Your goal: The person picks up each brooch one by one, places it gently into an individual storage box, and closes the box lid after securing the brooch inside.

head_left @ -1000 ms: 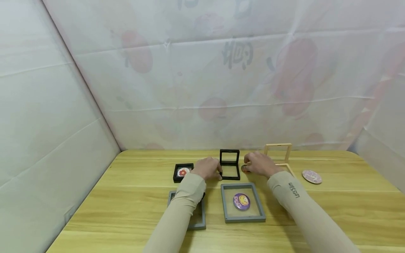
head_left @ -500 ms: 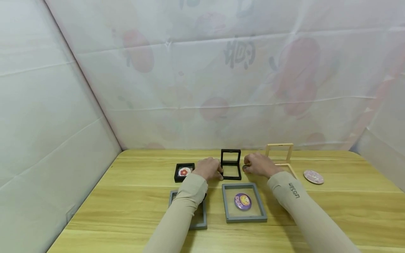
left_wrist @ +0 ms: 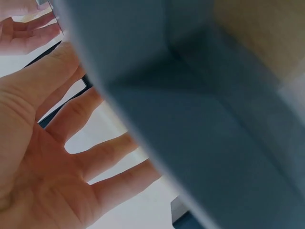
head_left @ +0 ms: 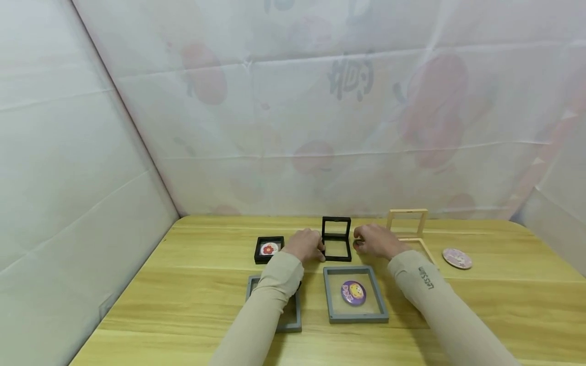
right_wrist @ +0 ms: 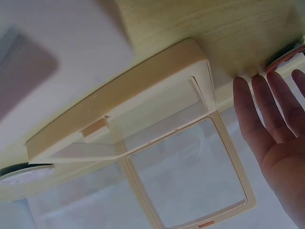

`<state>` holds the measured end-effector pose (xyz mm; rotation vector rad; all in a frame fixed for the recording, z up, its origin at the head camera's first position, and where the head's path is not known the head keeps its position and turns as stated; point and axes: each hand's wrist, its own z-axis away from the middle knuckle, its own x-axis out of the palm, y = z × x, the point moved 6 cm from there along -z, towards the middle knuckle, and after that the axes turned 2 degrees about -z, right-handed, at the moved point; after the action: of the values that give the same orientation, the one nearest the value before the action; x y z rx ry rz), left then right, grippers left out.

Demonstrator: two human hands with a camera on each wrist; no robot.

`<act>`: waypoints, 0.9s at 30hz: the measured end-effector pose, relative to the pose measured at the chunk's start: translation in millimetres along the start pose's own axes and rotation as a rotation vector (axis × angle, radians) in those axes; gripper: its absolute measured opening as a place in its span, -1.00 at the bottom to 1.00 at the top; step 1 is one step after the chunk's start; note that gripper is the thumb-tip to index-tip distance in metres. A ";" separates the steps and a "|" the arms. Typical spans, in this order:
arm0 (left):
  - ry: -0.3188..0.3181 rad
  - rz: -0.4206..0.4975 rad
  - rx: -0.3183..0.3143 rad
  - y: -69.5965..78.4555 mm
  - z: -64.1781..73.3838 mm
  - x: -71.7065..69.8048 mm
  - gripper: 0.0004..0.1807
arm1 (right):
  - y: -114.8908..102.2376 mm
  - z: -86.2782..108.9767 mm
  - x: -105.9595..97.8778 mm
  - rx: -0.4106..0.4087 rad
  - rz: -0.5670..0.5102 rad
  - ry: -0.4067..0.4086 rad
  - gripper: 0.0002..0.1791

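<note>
My left hand (head_left: 305, 245) holds the left edge of a small black display frame (head_left: 337, 258), whose lid stands upright. In the left wrist view its fingers are partly hidden behind a blurred grey frame (left_wrist: 157, 109). To the right of the black frame, my right hand (head_left: 377, 240) pinches a small round badge (head_left: 358, 243), seen mostly edge-on. The right wrist view shows this badge (right_wrist: 288, 56) at the fingertips, with a dark back and a reddish rim. Beside that hand stands an open cream frame (head_left: 408, 211), partly covered by the arm.
A closed black frame (head_left: 258, 250) with a flower badge (head_left: 269, 248) lies left. Nearer are two grey frames, one (head_left: 295, 325) under the left forearm, the other (head_left: 357, 319) with a purple badge (head_left: 353, 293). A pink badge (head_left: 457, 258) lies right. Fabric walls (head_left: 293, 127) enclose the table.
The head view has shifted slightly, so everything sits a little further right. The badge in my right hand has turned more edge-on. Both hands stay nearly where they were.
</note>
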<state>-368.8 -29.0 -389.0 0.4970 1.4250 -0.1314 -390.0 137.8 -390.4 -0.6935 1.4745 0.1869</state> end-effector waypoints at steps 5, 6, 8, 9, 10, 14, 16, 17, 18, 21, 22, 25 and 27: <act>0.014 -0.006 0.004 -0.1 -1.2 2.5 -0.71 | 1.3 -1.7 2.8 -0.029 0.029 0.013 -0.89; 0.016 -0.008 0.004 0.1 -1.3 2.8 -0.71 | 1.3 -1.9 3.1 -0.039 0.034 0.013 -0.86; 0.019 -0.011 0.007 1.2 -1.1 2.8 -0.70 | 1.8 -1.4 3.5 -0.045 0.041 0.016 -0.85; 0.023 -0.014 0.010 1.8 -0.9 2.5 -0.71 | 2.4 -1.3 3.8 -0.041 0.041 0.015 -0.85; 0.023 -0.018 0.012 2.4 -0.8 2.4 -0.71 | 2.5 -0.9 3.7 -0.045 0.047 0.015 -0.86; 0.027 -0.022 0.023 4.0 -1.3 2.1 -0.71 | 3.6 0.0 2.8 -0.035 0.039 0.011 -0.88; 0.026 -0.022 0.019 3.8 -1.7 2.1 -0.71 | 2.8 0.0 2.2 -0.045 0.022 0.015 -0.88; 0.026 -0.022 0.017 3.7 -1.6 1.7 -0.70 | 2.7 -0.4 2.1 -0.040 0.004 0.016 -0.89; 0.026 -0.023 0.016 3.7 -1.4 1.3 -0.71 | 2.5 -0.8 2.1 -0.039 -0.012 0.016 -0.89; 0.034 -0.032 0.022 4.3 -1.1 0.4 -0.72 | 1.3 -1.8 1.7 -0.028 -0.048 0.020 -0.91; 0.037 -0.033 0.026 4.7 -1.1 0.2 -0.72 | 1.4 -2.4 1.5 -0.014 -0.054 0.021 -0.92; 0.038 -0.035 0.034 5.1 -1.7 1.3 -0.72 | -0.1 -3.1 0.4 0.004 -0.061 0.030 -0.90; 0.033 -0.035 0.029 4.7 -2.0 2.3 -0.73 | -1.9 -4.0 0.1 0.004 -0.065 0.033 -0.87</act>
<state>-368.5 -23.5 -390.1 0.4996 1.4660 -0.1727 -392.4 134.1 -389.7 -0.7433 1.4812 0.1223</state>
